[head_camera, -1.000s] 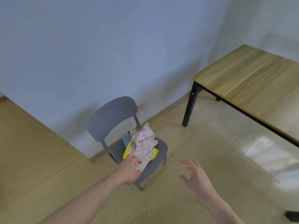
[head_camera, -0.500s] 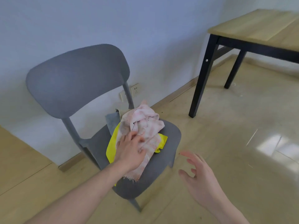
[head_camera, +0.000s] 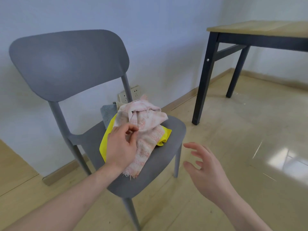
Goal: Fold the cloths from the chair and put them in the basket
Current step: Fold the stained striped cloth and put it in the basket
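The pink cloth [head_camera: 146,130] lay crumpled atop a yellow cloth [head_camera: 106,142] on the chair [head_camera: 150,177] seat. The left hand [head_camera: 121,147] pinched its edge; the right hand [head_camera: 205,167], at three o'clock, hovered with fingers spread, grasping nothing. Best lift only the pink layer.

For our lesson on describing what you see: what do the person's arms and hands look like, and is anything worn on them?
Both forearms are bare, with no sleeves in view. The left hand and right hand wear no gloves, and no rings, watch or bracelet can be seen. Fingernails look short and unpainted. Above the forearms, the picture shows nothing.
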The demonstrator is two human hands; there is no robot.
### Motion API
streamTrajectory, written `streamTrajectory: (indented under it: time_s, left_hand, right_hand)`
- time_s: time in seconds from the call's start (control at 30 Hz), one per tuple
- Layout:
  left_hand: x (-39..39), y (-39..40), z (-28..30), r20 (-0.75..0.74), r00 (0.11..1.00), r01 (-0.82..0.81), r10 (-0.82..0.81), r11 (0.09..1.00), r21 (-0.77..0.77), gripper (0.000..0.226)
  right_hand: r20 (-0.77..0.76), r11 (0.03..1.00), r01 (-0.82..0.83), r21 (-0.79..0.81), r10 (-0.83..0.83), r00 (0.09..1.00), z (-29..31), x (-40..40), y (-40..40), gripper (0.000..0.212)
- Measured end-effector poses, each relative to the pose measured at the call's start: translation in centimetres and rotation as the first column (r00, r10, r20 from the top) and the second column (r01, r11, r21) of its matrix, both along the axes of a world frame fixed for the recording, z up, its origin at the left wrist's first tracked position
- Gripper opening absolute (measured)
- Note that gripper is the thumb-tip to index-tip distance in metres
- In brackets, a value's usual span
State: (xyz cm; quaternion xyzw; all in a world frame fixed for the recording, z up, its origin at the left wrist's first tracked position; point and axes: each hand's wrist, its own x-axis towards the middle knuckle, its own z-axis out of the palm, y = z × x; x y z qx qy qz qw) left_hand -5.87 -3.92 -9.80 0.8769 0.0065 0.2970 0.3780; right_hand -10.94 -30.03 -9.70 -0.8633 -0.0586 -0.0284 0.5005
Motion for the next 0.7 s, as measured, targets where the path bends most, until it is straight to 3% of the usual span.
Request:
streamTrajectory:
  time_s: [0.17, 0.27, 0.47, 0.57, 0.7]
  left_hand:
    - [0.5, 1.1, 2.5, -0.142, 0.99, 0.049, -0.021, 0.979, 0.196, 0.005]
    - [1.8, 1.6, 5.9, -0.192, 0.981, 0.079, -0.023, 0.953, 0.291, 0.017]
    - [2.2, -0.7, 20.2, 0.094, 0.996, -0.006, -0.004, 0.994, 0.105, 0.021]
    - [-0.8, -2.5, 27.7, 0.237, 0.971, 0.041, -0.037, 0.999, -0.012, 0.017]
    - [-6.9, -5.0, 33.6, 0.378, 0.911, 0.182, -0.164, 0.983, -0.012, 0.018]
  right_hand:
    - [0.006, 1.0, 0.012, 0.02, -0.013, 1.0, 1.6, -1.0, -0.2, 0.043]
    - [0.018, 0.999, 0.01, 0.041, -0.011, 1.0, 3.4, -2.0, -0.1, 0.043]
    - [0.104, 0.997, 0.031, 0.064, -0.038, 0.994, 9.5, -6.1, 0.4, 0.043]
    - [0.133, 0.996, 0.046, 0.076, -0.056, 0.99, 13.4, -8.8, -0.1, 0.041]
    - [0.124, 0.987, 0.096, 0.131, -0.112, 0.986, 17.6, -13.1, -1.1, 0.036]
